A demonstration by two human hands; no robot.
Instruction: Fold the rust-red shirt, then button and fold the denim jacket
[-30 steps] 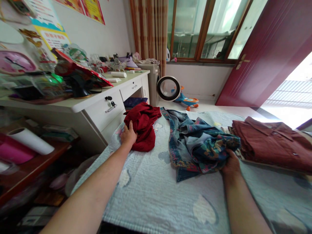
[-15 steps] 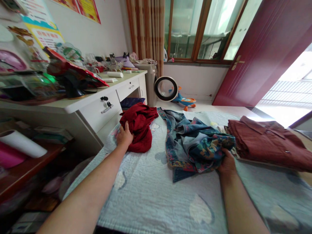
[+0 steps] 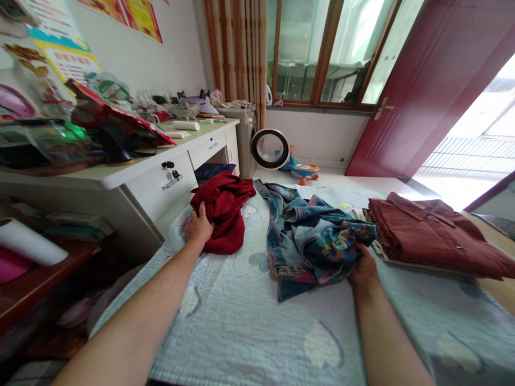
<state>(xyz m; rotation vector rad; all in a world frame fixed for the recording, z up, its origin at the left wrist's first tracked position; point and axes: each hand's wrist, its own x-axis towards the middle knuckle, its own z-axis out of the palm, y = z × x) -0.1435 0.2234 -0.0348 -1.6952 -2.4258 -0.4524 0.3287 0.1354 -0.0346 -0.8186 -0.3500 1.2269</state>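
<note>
At the left of the bed, my left hand [image 3: 199, 225] is closed on the near left side of a crumpled dark red garment [image 3: 225, 225]; some of its fingers are hidden by the cloth. My right hand [image 3: 364, 268] grips the right end of a rumpled denim garment [image 3: 298, 230], blue with a floral print on part of it and a patterned band along its edge. The denim lies bunched in the middle, apart from the red cloth. Both rest on a pale blue quilted cover [image 3: 241, 311] with heart shapes.
A stack of folded brownish-red clothes [image 3: 430, 230] lies to the right of the denim. A white desk [image 3: 153, 187] loaded with odds and ends runs along the left. Beyond the bed are a washing machine with its round door [image 3: 270, 149] open, a ride-on toy [image 3: 300, 167] and a red door [image 3: 390, 91].
The whole view has shifted slightly, so everything sits a little further left. Both hands keep their places on the red garment and the denim garment.
</note>
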